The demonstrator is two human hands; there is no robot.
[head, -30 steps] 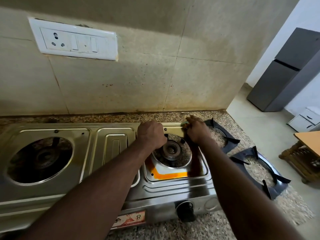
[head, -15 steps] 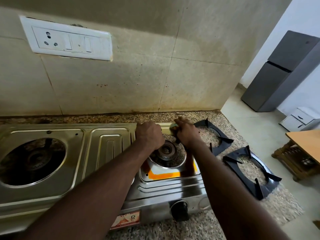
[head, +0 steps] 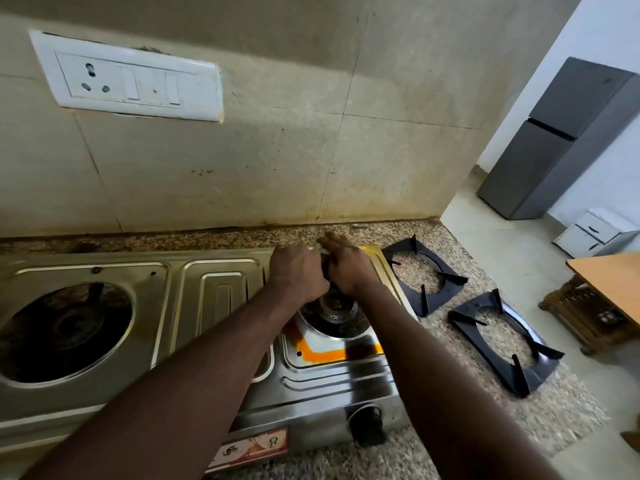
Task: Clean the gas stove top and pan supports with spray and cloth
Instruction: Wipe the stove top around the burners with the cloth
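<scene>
Head view: left hand (head: pixel 298 273) curled into a loose fist at the back of the right burner (head: pixel 337 308), knuckles up, whatever it grips hidden; right hand (head: pixel 348 263) pressed close against the left, fingers (head: pixel 329 239) nearly flat and together, reaching to the rear edge of the gas stove (head: pixel 214 292); a sliver of pale material between the two hands, too small to name, so cannot tell what either holds. Steel stove lying with its long axis left to right along the speckled counter (head: pixel 571 407), knob (head: pixel 369 424) facing the camera; orange stain (head: pixel 332 353) round the right burner well; left burner opening (head: pixel 65 330) dark and bare. Two black pan supports (head: pixel 424 275) (head: pixel 504 341) flat on the counter just right of the stove, prongs up, apart from each other.
</scene>
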